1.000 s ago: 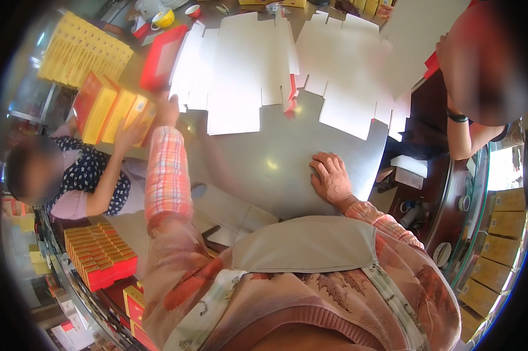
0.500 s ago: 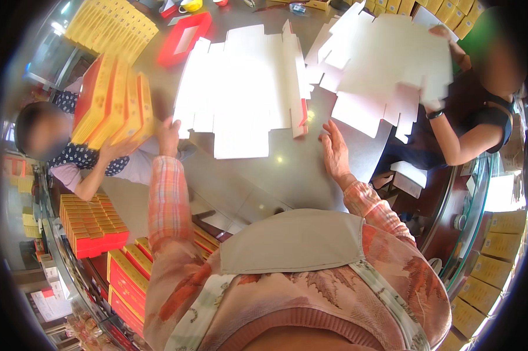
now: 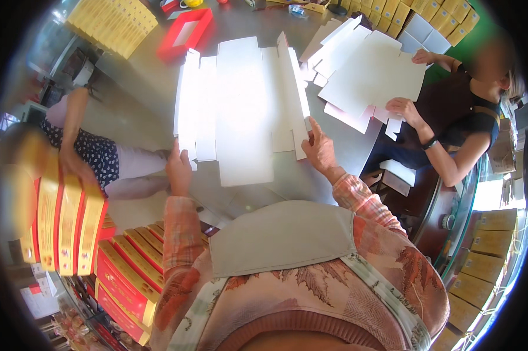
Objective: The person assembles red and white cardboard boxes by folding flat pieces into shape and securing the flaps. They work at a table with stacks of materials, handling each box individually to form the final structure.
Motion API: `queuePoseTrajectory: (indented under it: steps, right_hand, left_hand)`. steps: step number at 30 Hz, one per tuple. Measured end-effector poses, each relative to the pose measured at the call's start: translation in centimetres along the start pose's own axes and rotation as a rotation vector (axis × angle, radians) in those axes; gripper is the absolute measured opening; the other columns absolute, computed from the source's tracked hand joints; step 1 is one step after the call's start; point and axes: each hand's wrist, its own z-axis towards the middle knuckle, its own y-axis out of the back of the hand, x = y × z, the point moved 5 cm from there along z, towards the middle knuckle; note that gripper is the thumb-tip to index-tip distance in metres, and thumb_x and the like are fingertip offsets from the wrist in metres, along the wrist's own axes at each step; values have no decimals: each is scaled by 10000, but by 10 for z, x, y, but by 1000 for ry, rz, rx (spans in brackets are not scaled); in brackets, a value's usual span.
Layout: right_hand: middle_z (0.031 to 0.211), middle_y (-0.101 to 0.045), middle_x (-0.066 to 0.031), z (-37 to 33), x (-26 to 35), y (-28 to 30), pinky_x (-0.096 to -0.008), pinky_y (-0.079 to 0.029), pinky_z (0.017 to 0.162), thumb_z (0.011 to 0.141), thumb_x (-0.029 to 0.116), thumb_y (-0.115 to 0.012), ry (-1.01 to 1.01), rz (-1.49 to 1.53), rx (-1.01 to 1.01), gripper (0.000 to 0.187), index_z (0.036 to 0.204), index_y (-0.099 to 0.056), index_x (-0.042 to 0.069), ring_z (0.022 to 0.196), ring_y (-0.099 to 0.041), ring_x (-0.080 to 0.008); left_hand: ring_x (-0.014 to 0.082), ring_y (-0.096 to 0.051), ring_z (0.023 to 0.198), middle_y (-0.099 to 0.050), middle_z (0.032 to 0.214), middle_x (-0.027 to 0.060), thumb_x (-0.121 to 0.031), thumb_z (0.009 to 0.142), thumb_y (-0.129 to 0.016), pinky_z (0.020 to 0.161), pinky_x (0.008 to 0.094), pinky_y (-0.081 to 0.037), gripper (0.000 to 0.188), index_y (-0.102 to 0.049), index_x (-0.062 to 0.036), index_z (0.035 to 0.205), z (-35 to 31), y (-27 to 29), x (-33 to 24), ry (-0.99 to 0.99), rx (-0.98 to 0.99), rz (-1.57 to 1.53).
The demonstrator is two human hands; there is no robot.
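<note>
A partly folded white cardboard box blank (image 3: 243,111) lies in front of me, its left and right side flaps standing up. My left hand (image 3: 179,167) grips the near end of its left side flap between thumb and fingers. At the right side flap, my right hand (image 3: 319,146) closes on the near end, the index finger stretched along the outside. Further right, a co-worker's two hands hold another flat white blank (image 3: 372,73) at its right edge, over a pile of blanks.
A red open box frame (image 3: 186,35) lies at the far left of the metal table (image 3: 141,88). On the left a second person carries a stack of red and yellow boxes (image 3: 71,219). More such boxes (image 3: 126,266) are piled at my left; yellow boxes (image 3: 477,269) line the right.
My right hand has come onto the right flap, and the blank has shifted toward me. The person on the left has carried the boxes nearer; the co-worker's blank is lower on the pile.
</note>
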Motion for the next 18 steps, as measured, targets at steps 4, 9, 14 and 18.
queuePoseTrajectory:
  steps: [4, 9, 14, 18]
  right_hand:
    - [944, -730, -170, -14, 25, 37, -416, -592, 864, 883, 91, -634, -77, -71, 83, 730, 1584, -447, 9, 843, -725, -337]
    - [951, -700, -166, -25, 8, 47, -413, -586, 839, 887, 94, -648, -86, -146, 13, 734, 1591, -452, 36, 819, -693, -340]
    - [1292, -613, -212, -14, 17, 50, -481, -567, 956, 893, 127, -667, -94, -291, 11, 742, 1593, -438, 41, 1086, -661, -403]
    - [1458, -529, -154, 3, 27, 51, -483, -535, 1007, 887, 193, -733, 21, -401, -65, 785, 1601, -436, 58, 1259, -572, -361]
  left_hand:
    - [456, -644, 1262, -638, 1406, 304, -127, 1055, -537, 1055, 464, -513, 524, -477, 19, 1554, -27, 4, -22, -26, 33, 12]
    - [460, -604, 1322, -577, 1489, 312, -98, 1064, -517, 1093, 460, -491, 543, -423, 23, 1585, -44, 4, -43, -70, 25, -14]
    - [457, -591, 1288, -584, 1448, 284, -96, 1062, -534, 1097, 460, -487, 526, -447, 22, 1567, -23, 12, -87, -38, 95, 48]
    - [445, -556, 1307, -557, 1463, 248, -95, 1043, -567, 1109, 491, -464, 538, -454, 16, 1557, 1, 16, -105, -161, 56, 192]
